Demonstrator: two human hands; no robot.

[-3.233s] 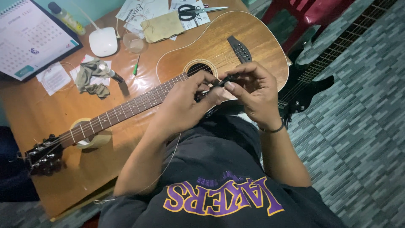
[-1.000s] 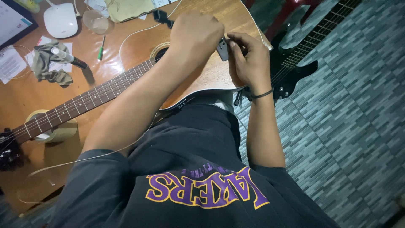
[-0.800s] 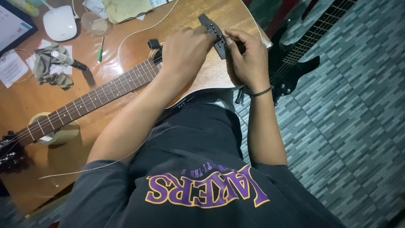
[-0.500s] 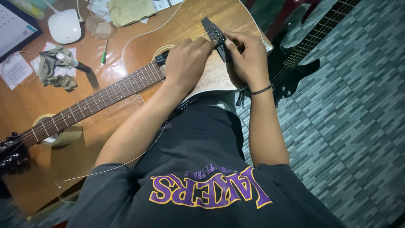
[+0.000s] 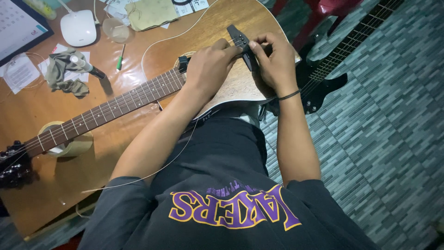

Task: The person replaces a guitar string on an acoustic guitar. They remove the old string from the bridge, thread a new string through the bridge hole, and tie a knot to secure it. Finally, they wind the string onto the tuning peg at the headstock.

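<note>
At the left edge of the wooden table (image 5: pixel 115 157) the guitar's headstock (image 5: pixel 14 164) juts toward the near-left corner, and the neck (image 5: pixel 106 111) runs up and right across a roll of tape (image 5: pixel 64 143). Beyond it, toward the far-left corner, lie a crumpled grey-green cloth (image 5: pixel 62 76) with a small dark-tipped tool on it, a white mouse-shaped device (image 5: pixel 78 28), a small clear cup (image 5: pixel 114 30) and a green pen (image 5: pixel 120 56). A loose string (image 5: pixel 152 173) trails from the soundhole area down over the person's lap, and another pale one curves across the acoustic guitar body (image 5: pixel 231 88).

The left hand (image 5: pixel 208 69) rests on the body just beside the soundhole, fingers curled, fingertips pressing at the dark bridge (image 5: pixel 243 46). The right hand (image 5: pixel 275 62) meets it from the other side, thumb and forefinger pinched narrow on something small at the bridge; what they hold is too small to tell. This looks like string work at the bridge, seating or freeing a string end. The next move would seem to call for a fine pinch and a steady pull along the string's line, with the left hand bracing.

The guitar's lower bout overhangs the right edge of the table toward the person's body. Just right of it a black electric guitar (image 5: pixel 323 85) leans over the tiled floor (image 5: pixel 393 139), close to the right wrist, so room there is tight; the floor further right is open.
</note>
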